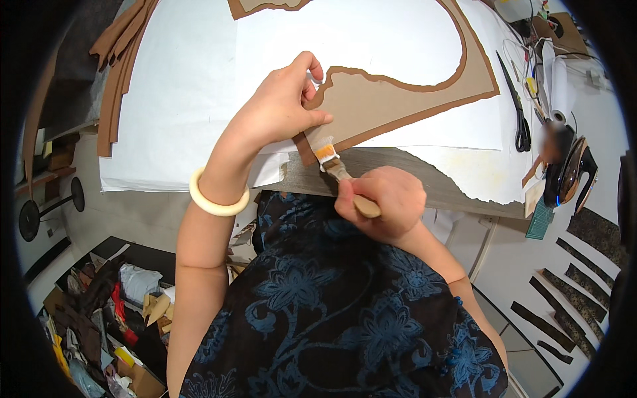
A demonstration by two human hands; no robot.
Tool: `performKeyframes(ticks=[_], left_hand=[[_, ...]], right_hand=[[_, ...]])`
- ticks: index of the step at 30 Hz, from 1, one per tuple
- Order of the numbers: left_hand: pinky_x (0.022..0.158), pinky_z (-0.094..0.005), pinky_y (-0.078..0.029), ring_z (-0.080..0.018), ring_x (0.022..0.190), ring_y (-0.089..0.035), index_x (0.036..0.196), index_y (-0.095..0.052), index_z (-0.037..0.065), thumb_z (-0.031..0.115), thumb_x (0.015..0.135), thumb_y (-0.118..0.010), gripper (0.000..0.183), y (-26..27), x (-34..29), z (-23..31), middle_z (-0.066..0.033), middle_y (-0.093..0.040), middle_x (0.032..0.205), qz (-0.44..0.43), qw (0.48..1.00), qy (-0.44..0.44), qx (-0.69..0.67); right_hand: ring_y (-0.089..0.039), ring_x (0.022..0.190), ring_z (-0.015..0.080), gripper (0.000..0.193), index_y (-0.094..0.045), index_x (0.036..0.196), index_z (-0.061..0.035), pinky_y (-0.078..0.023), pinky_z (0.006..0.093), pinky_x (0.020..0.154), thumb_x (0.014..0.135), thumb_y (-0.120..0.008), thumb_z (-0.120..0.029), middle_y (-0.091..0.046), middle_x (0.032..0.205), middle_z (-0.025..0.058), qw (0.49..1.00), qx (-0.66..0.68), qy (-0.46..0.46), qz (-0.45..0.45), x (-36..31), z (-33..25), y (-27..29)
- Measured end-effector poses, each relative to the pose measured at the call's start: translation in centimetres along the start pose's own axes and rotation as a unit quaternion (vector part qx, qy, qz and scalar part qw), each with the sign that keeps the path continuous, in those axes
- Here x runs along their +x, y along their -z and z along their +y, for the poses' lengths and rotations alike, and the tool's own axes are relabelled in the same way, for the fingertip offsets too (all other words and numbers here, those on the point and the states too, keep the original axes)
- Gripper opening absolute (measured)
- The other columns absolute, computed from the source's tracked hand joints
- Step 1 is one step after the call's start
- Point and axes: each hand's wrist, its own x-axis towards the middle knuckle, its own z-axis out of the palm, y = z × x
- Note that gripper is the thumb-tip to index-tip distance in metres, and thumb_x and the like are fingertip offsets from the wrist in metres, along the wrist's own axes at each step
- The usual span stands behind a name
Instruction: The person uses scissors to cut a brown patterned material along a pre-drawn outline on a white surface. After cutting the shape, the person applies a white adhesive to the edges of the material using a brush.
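Observation:
A flat, curved beige panel with brown edges (391, 105) lies on white paper. Its narrow near-left end reaches the front of the table. My left hand (279, 99), with a cream bangle (219, 192) on its arm, rests at that end. The thumb lies on the beige face, while the other fingers curve apart from it beside the inner edge. In my right hand (388, 199) is a flat brush (337, 168), gripped by its wooden handle. Its whitish, orange-tinged bristles touch the panel's near corner, just below my left thumb.
Brown strips (116, 99) hang at the table's left. Black scissors (519, 123) lie right of the panel, near an iron (572, 172). Torn paper (458, 176) covers part of the grey table edge (381, 159). A scrap-filled bin (99, 318) stands lower left; dark patterned strips (564, 285) lie lower right.

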Motion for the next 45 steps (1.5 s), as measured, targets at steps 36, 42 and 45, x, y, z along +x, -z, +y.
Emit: performKeyframes(ticks=[36,42,45], left_hand=[[0.064,-0.0244,-0.046,-0.0077,0.069,-0.054,0.113,-0.049,0.009,0.007,0.082,-0.09,0.052,0.2,0.4,0.5,0.0019,-0.059,0.075,-0.028,0.999,0.023,0.002],[0.062,-0.0289,-0.049,-0.0121,0.066,-0.057,0.11,-0.053,0.006,0.01,0.078,-0.091,0.051,0.2,0.5,0.6,-0.002,-0.06,0.071,-0.019,1.0,0.023,-0.001],[0.061,-0.0281,-0.045,-0.0109,0.064,-0.053,0.109,-0.052,0.009,0.008,0.08,-0.089,0.047,0.2,0.5,0.7,0.0,-0.055,0.068,-0.022,1.0,0.018,-0.003]], right_hand=[[-0.062,0.055,0.0225,0.019,-0.065,0.082,-0.0065,-0.049,0.0331,0.051,0.083,-0.084,-0.004,-0.061,0.065,0.0052,0.995,-0.025,-0.048,0.081,-0.3,0.8,0.9],[-0.062,0.054,0.0225,0.02,-0.065,0.082,-0.0068,-0.048,0.0332,0.051,0.083,-0.085,-0.003,-0.062,0.066,0.0056,0.995,-0.047,-0.074,0.054,0.2,1.3,2.2],[-0.061,0.054,0.022,0.02,-0.065,0.08,-0.0066,-0.048,0.0324,0.05,0.083,-0.085,-0.003,-0.062,0.066,0.0059,0.994,-0.049,-0.091,0.03,0.1,2.0,2.7]])
